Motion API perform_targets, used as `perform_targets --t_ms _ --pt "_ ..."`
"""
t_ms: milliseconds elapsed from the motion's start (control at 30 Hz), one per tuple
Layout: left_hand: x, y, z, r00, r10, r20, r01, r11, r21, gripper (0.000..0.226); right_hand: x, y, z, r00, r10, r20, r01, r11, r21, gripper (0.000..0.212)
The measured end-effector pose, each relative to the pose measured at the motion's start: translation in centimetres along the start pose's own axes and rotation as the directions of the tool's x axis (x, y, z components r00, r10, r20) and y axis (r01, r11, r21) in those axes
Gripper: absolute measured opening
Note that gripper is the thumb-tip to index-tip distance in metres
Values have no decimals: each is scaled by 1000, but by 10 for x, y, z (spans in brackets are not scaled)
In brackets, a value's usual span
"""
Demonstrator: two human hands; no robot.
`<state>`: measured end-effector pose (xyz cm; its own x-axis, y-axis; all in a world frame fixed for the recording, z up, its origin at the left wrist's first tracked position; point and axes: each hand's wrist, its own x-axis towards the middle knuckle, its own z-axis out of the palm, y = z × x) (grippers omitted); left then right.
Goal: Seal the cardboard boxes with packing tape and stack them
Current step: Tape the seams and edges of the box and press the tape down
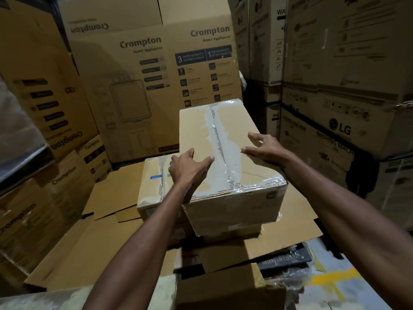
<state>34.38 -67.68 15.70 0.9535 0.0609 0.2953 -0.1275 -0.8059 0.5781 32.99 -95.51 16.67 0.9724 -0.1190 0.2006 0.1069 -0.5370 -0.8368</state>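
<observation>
A brown cardboard box (232, 204) sits in the middle, its top seam closed with clear packing tape (220, 144) that wraps over the near edge. It rests on top of another box, of which only a strip shows below. My left hand (188, 167) lies on the box's top left, fingers extended toward the tape. My right hand (263, 147) rests on the top right, fingers spread. A second taped box (152, 186) with a small blue mark stands against its left side, lower.
Flattened cardboard sheets (116, 220) cover the floor around the boxes. Tall Crompton cartons (156, 86) stand behind and to the left. LG cartons (339, 121) are stacked on the right. A dark printed carton (283, 260) and plastic wrap lie at the lower right.
</observation>
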Motion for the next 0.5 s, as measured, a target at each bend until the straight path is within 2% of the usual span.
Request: perform_targets --t_ms 233,500 --pt "110 0 70 1000 -1 8 0 996 85 88 119 47 15 999 38 14 -38 999 -8 88" --pt "197 -20 147 994 -92 59 84 988 126 91 226 115 46 992 88 86 -88 996 -5 91"
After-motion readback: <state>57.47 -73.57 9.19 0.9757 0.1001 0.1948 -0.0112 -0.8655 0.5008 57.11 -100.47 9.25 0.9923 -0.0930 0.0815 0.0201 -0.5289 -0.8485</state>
